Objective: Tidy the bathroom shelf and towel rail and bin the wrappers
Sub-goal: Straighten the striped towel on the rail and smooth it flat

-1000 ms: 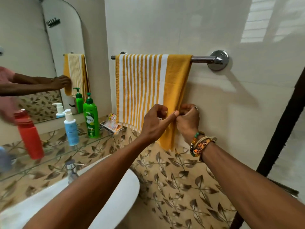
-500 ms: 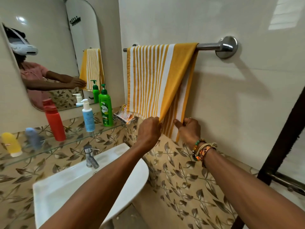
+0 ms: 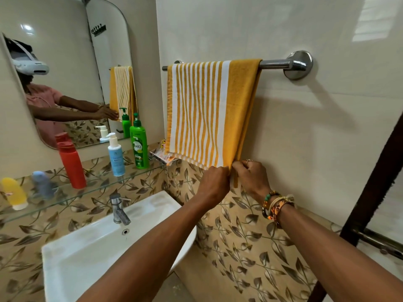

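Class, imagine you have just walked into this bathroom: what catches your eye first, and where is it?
The yellow-and-white striped towel draped over the chrome rail on the wall, with the left hand and right hand pinching its lower right corner. Next, the red bottle on the glass shelf above the sink.

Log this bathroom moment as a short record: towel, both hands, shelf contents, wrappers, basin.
towel: yellow and white striped towel draped over the towel rail
left hand: left hand pinching the towel's lower right corner
right hand: right hand pinching the same corner, beside the left
shelf: glass shelf holds green pump bottle, blue pump bottle, red bottle, grey tube, yellow tube
wrappers: wrappers at the shelf's right end, not binned
basin: sink with tap
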`<state>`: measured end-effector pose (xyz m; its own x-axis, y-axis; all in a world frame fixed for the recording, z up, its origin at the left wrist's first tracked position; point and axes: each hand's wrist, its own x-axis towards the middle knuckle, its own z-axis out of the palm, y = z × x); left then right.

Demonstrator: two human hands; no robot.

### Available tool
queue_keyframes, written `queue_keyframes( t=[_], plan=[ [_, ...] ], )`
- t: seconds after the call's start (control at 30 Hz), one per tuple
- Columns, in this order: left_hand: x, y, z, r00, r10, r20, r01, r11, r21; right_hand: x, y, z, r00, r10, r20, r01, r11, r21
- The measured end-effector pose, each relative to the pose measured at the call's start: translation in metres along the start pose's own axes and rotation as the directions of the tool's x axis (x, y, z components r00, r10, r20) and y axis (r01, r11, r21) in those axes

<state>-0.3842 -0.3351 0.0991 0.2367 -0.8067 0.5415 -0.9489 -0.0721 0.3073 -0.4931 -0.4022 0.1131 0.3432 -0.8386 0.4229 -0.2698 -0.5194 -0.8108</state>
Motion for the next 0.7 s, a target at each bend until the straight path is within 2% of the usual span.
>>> queue_keyframes(
  t=[0.07, 0.17, 0.3, 0.37, 0.47, 0.57, 0.7],
  plan=[
    [0.002, -0.001, 0.002, 1.0, 0.002, 0.018, -0.002, 1.0, 0.007, -0.005, 0.001, 0.002, 0.999, -0.034, -0.007, 0.034, 0.999, 0.024],
    [0.004, -0.007, 0.008, 0.995, 0.056, 0.08, -0.059, 0.998, 0.025, -0.005, 0.005, 0.005, 0.99, -0.125, -0.067, 0.116, 0.986, -0.122],
    [0.003, -0.028, 0.007, 0.986, 0.066, 0.151, -0.031, 0.974, -0.223, 0.002, 0.008, 0.002, 0.992, -0.052, -0.116, 0.036, 0.99, -0.134],
    [0.009, -0.043, -0.001, 0.994, 0.01, 0.107, 0.023, 0.953, -0.301, 0.007, 0.005, -0.002, 0.991, -0.027, -0.134, 0.014, 0.995, -0.098],
    [0.033, -0.072, -0.02, 0.995, -0.086, -0.048, 0.063, 0.929, -0.365, 0.023, -0.014, -0.007, 0.962, 0.001, -0.273, -0.002, 1.0, -0.006],
    [0.069, -0.098, -0.044, 0.951, -0.261, -0.167, 0.173, 0.895, -0.412, 0.044, -0.042, -0.011, 0.936, -0.025, -0.351, 0.04, 0.999, 0.034],
    [0.127, -0.132, -0.074, 0.883, -0.438, -0.168, 0.288, 0.788, -0.544, 0.068, -0.075, -0.01, 0.919, -0.056, -0.39, 0.117, 0.984, 0.133]
  ],
)
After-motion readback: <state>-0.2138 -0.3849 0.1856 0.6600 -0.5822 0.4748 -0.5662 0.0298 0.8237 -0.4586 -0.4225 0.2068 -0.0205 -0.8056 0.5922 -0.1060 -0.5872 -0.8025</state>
